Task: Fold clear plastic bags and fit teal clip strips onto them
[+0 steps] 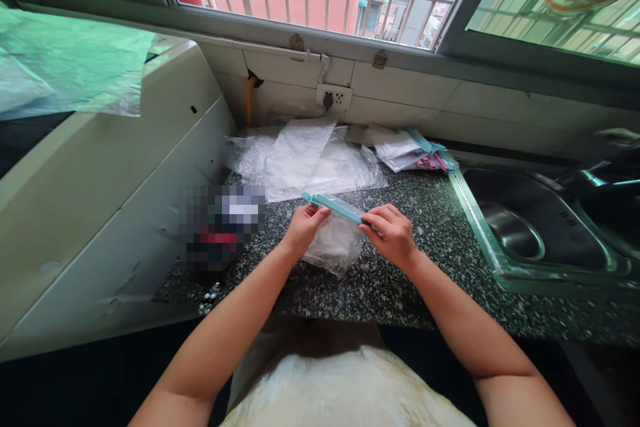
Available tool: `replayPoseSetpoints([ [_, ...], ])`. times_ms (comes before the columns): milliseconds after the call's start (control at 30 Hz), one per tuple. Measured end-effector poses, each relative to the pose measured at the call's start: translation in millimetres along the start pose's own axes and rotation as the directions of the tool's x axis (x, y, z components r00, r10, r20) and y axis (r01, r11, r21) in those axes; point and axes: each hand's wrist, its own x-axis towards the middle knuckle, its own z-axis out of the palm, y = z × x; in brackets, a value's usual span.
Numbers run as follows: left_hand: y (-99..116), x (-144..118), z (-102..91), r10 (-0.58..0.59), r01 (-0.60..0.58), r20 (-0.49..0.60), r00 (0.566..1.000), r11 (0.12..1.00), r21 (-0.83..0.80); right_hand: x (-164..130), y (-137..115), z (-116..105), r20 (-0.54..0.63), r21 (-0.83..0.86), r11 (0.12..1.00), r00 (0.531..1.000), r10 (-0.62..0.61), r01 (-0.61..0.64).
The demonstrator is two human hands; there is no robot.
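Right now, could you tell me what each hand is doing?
Left hand: closed on the teal clip and plastic bag.
Right hand: closed on the clip's other end.

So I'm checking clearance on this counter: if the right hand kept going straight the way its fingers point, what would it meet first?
The right hand points leftward along the teal clip it pinches, so it would probably meet the left hand on the same plastic bag first; depth is uncertain.
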Motion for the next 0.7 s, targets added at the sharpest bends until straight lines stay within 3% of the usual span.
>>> replayPoseSetpoints([
  [700,5.4,-0.4,1.6,0.003,-0.004,0.011,1.000,0.998,0.062,-0.7,0.2,3.0,0.056,-0.037,0.999,0.998,0.014,-0.012],
])
